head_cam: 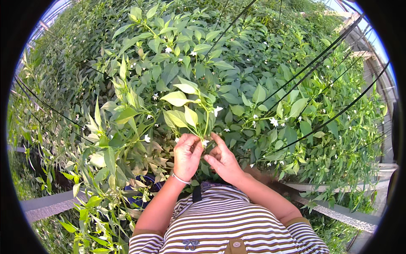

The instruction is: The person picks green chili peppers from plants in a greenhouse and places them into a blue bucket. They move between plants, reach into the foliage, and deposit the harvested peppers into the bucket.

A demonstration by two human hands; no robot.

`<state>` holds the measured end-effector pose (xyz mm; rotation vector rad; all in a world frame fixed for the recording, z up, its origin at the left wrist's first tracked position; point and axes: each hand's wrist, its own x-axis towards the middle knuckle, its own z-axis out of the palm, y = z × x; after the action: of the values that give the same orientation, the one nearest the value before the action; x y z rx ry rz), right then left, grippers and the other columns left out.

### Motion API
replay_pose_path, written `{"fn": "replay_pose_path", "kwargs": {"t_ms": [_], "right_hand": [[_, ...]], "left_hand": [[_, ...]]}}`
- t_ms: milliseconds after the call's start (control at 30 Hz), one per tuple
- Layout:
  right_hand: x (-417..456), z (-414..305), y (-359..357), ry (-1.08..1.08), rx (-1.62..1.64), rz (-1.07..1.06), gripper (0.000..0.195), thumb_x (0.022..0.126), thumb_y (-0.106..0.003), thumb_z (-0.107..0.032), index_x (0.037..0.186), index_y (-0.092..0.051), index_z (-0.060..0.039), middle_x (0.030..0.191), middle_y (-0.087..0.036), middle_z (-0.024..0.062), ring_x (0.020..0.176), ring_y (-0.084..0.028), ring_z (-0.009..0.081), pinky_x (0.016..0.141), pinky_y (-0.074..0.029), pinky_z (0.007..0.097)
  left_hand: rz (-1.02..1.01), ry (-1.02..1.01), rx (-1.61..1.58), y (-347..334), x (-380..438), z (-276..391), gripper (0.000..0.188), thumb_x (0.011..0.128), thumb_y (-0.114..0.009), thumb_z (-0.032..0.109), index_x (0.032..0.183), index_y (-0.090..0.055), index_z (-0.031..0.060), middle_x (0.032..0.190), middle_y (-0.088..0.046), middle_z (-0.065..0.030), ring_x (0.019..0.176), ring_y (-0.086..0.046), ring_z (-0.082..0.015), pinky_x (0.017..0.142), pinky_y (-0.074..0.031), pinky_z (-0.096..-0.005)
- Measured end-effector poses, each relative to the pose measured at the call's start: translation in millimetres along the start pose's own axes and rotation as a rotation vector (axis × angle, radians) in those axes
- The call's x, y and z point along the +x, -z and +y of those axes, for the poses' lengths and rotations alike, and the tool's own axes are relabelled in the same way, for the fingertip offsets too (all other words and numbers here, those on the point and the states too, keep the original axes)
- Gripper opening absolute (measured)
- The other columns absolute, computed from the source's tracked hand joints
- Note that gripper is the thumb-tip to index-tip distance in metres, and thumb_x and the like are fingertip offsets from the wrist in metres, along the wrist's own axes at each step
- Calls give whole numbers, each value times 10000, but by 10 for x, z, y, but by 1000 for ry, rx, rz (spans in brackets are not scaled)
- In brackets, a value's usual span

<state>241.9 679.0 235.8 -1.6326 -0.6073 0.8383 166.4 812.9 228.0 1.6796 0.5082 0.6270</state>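
My left hand, with a white band at the wrist, pinches a pepper plant shoot low on its stem, between thumb and fingers. Pale green leaves fan out above the grip, and a white flower sits right at the fingertips. Close beside it on the right is my right hand, its forefinger raised and its thumb apart, with nothing visible between them. Whether its curled fingers touch any foliage is hard to tell.
Dense flowering pepper plants surround me. Dark cords slant through them on both sides. A blue bucket stands low at the left, partly covered by leaves. Pale rails or beams cross low on the left and right.
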Motion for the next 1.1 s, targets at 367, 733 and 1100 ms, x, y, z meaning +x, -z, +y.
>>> {"fn": "replay_pose_path", "kwargs": {"t_ms": [367, 733, 1100], "right_hand": [[615, -164, 251, -95, -272, -377, 330, 894, -504, -70, 1217, -543, -20, 797, -596, 24, 629, -542, 95, 560, -456, 268], [664, 96, 10, 230, -542, -387, 165, 820, -695, -129, 899, -645, 6, 813, -556, 111, 733, -598, 244, 659, -482, 344], [1302, -331, 862, 30, -94, 196, 170, 870, -669, -139, 940, -638, 13, 771, -625, 27, 592, -562, 79, 526, -469, 211]], "left_hand": [[-107, 132, 133, -143, -772, -205, 297, 836, -628, 48, 1124, -577, -5, 1029, -583, -181, 907, -583, -331, 803, -483, -379], [-466, 643, 333, -193, -1342, -1262, 321, 885, -575, 326, 926, -684, 27, 845, -650, -222, 817, -639, -375, 742, -494, -418], [44, 942, 496, -303, -1635, -2102, 881, 873, -555, 478, 1453, -133, -34, 1425, -309, -303, 1360, -262, -397, 1108, -255, -408]]}}
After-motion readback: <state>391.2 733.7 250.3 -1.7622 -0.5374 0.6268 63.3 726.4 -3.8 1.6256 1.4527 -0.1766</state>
